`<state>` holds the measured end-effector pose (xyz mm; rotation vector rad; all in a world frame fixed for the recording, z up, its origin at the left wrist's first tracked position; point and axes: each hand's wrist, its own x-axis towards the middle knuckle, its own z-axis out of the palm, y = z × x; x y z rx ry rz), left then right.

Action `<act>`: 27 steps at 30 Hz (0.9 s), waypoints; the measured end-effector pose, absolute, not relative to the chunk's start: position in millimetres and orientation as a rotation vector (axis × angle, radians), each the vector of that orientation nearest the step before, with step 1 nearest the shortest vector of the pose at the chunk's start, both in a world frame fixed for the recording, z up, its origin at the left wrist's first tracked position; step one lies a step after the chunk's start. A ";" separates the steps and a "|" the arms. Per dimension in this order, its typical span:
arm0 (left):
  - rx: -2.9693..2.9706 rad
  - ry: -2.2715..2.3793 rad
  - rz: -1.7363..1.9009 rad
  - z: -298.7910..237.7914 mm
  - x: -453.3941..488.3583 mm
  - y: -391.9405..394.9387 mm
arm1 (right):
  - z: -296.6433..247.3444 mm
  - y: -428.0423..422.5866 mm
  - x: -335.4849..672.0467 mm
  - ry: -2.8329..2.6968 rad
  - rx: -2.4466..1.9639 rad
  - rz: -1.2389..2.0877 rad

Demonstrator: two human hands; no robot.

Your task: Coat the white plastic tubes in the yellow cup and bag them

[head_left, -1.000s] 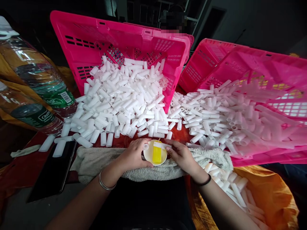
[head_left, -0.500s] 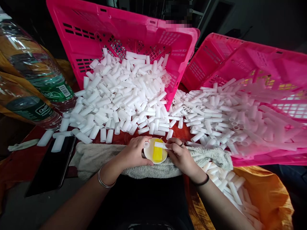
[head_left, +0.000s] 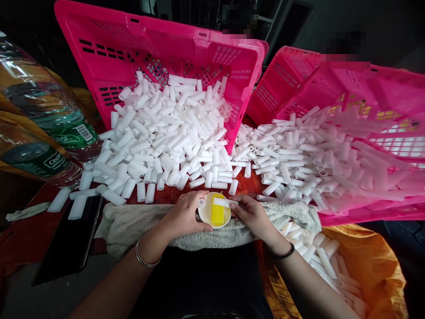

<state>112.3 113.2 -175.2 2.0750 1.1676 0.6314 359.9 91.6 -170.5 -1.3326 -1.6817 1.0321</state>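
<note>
Behind the red table surface (head_left: 255, 188), the room is dark. At far left stand two clear bottles (head_left: 71, 133) with green labels, and nearer lies a black phone (head_left: 68, 248) with white tubes across its top end. Next is a pink basket (head_left: 166, 33), its opening turned to the person, with a heap of tubes (head_left: 172, 128) reaching onto the table.

Above a grey towel (head_left: 139, 226), the left hand (head_left: 186, 215) has its fingers closed on a short tube (head_left: 201, 203), its thumb at the rim of a white dish (head_left: 206, 215). On this dish is a yellow block (head_left: 217, 215). The right hand (head_left: 254, 217) clamps a white tube (head_left: 225, 202) between thumb and fingers, one end over the block; whether they touch, I cannot tell. Farther right are a second pink basket (head_left: 401, 82) with more tubes and, below, an orange sack (head_left: 378, 266) also holding tubes.
</note>
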 end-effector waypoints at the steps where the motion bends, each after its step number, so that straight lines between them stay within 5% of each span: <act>1: 2.078 1.167 0.629 -175.5 112.1 113.0 | -169.5 91.3 359.7 -1.714 -1.317 0.950; 4: 2.082 1.159 0.633 -176.0 111.9 112.7 | -167.6 91.0 359.1 -1.764 -1.248 0.778; 8: 2.084 1.174 0.628 -174.6 111.9 112.8 | -169.1 91.7 362.2 -1.728 -1.300 0.981; 15: 2.297 1.109 0.746 -169.0 109.9 114.2 | -151.3 80.5 378.7 -2.022 -1.037 0.258; 20: 2.423 1.002 0.825 -143.0 117.7 107.6 | -129.6 59.7 367.8 -1.645 -1.131 0.632; 27: 2.828 0.967 0.735 -105.6 139.2 78.7 | -95.1 39.6 354.9 -1.832 -1.234 0.777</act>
